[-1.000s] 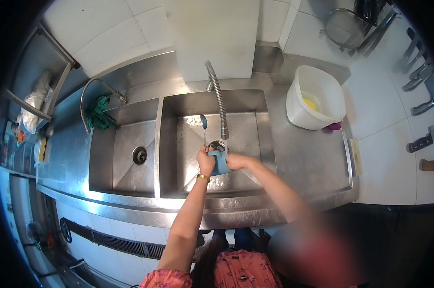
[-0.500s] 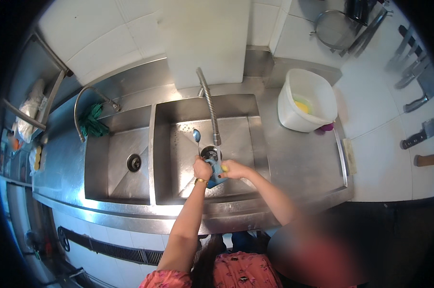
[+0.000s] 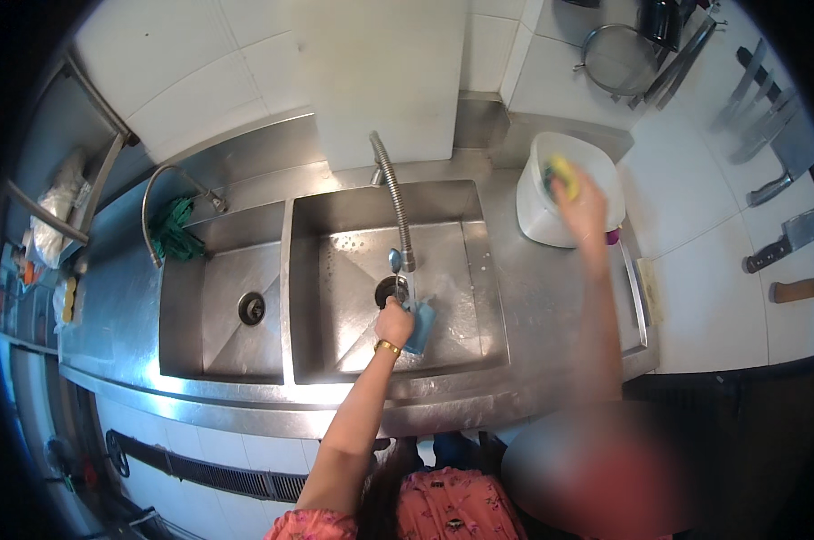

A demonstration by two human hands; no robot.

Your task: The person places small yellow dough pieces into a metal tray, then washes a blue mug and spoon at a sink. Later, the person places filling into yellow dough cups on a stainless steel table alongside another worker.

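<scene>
My left hand [image 3: 391, 326] is closed over the large sink basin, close to the drain. A metal spoon [image 3: 394, 260] sticks out of it, bowl pointing away from me under the faucet spout. Against the same hand is a light-blue thing [image 3: 421, 326], perhaps a cup or cloth; its kind is unclear, and I cannot tell whether the fingers hold it. To the right, my right hand [image 3: 584, 209] grips a yellow and green sponge [image 3: 564, 176] above the rim of a white plastic bucket [image 3: 544, 214].
The coiled faucet [image 3: 391, 175] arches over the large basin [image 3: 353, 346]. Left of it lies a smaller basin [image 3: 231, 351], with a green cloth [image 3: 175, 232] and a thin curved tap [image 3: 144, 211] behind. Knives [image 3: 767, 256] and a strainer [image 3: 619, 59] hang on the right wall.
My right hand has left the basin and moved right and away to the bucket with the sponge. My left hand has shifted slightly right, and the spoon with it.
</scene>
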